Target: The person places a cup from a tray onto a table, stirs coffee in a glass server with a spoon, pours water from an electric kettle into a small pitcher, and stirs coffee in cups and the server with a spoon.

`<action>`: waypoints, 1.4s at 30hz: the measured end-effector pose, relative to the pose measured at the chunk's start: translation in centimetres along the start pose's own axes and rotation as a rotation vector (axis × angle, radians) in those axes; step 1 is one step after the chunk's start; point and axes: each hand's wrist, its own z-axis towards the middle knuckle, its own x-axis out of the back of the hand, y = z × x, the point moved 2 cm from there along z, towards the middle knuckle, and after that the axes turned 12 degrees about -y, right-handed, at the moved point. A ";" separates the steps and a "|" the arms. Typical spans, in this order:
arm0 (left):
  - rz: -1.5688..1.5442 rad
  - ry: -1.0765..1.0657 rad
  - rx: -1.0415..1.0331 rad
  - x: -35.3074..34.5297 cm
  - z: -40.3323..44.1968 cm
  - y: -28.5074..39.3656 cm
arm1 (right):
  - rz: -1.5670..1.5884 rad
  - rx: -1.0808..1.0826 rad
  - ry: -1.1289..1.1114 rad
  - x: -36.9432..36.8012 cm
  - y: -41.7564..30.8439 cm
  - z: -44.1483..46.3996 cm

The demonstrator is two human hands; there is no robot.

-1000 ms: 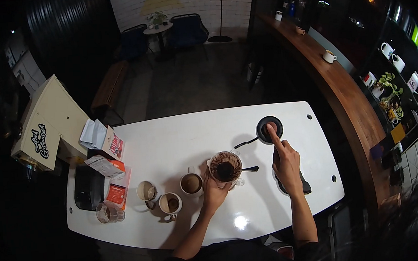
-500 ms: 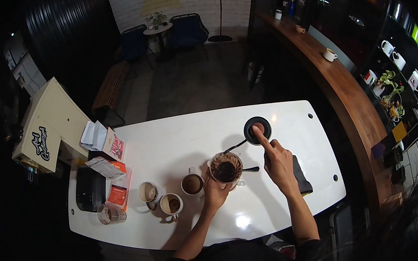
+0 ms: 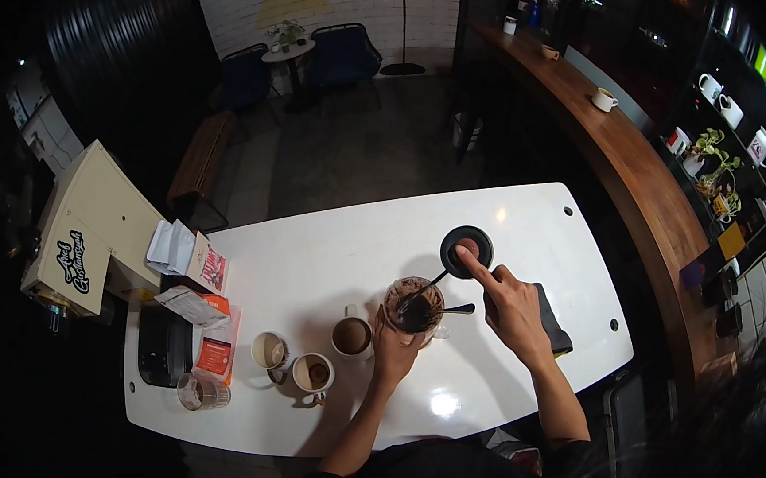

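1. Kettle [image 3: 453, 260], black and round, hangs over the white table [image 3: 348, 241], its thin curved spout [image 3: 434, 284] reaching above the filter cone [image 3: 396, 298].
2. Pouring looks to be the step in hand, though I can make out no stream.
3. My right hand [image 3: 514, 314] lays a straight index finger on the lid; its other fingers curl in, apparently around a handle hidden from view.
4. My left hand [image 3: 397, 352] wraps the cone's near side, fingers bent against it.
5. The next move, I judge, calls for a steady left hold and a slight right-wrist tilt.
6. Dark, grainy grounds [image 3: 415, 315] streak the cone's pale, flared wall.
7. Smooth, rounded cups [image 3: 352, 337] stand to the left; a slim dark handle [image 3: 461, 310] juts out rightward.
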 end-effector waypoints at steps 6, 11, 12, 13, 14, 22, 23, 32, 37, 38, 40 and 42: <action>-0.079 -0.046 0.022 -0.3 -0.2 -1.7 | -0.071 -0.018 -0.042 0.4 0.9 -1.4; 0.002 0.014 -0.049 -0.4 -0.3 -1.3 | -0.079 -0.025 -0.020 1.0 1.8 -2.3; 0.012 0.023 -0.057 -0.4 -0.4 -1.5 | -0.083 -0.028 -0.012 1.2 1.9 -2.4; 0.011 0.021 -0.057 -0.5 -0.4 -1.7 | -0.082 -0.031 -0.012 1.3 2.0 -2.5; 0.046 0.016 -0.061 -0.5 -0.5 -2.1 | -0.098 -0.056 -0.030 1.4 2.2 -2.6; 0.066 0.006 -0.080 -0.5 -0.7 -2.6 | -0.117 -0.083 -0.041 1.7 2.7 -2.7; 0.063 0.011 -0.079 -0.6 -0.8 -2.8 | -0.122 -0.086 -0.039 1.8 2.7 -2.7; -0.013 0.002 -0.099 -0.8 -0.9 -3.4 | -0.110 -0.119 -0.023 1.9 3.0 -1.9; -0.005 0.007 -0.109 -0.6 -0.8 -2.8 | -0.116 -0.125 -0.007 1.9 3.1 -1.5; 0.010 0.009 -0.102 -0.5 -0.8 -2.6 | -0.118 -0.128 -0.011 2.0 3.2 -1.4; 0.025 0.010 -0.096 -0.4 -0.8 -2.3 | -0.122 -0.131 -0.015 2.0 3.2 -1.2; 0.058 0.009 -0.120 -0.2 -0.7 -1.8 | -0.124 -0.146 0.039 2.0 3.0 -1.0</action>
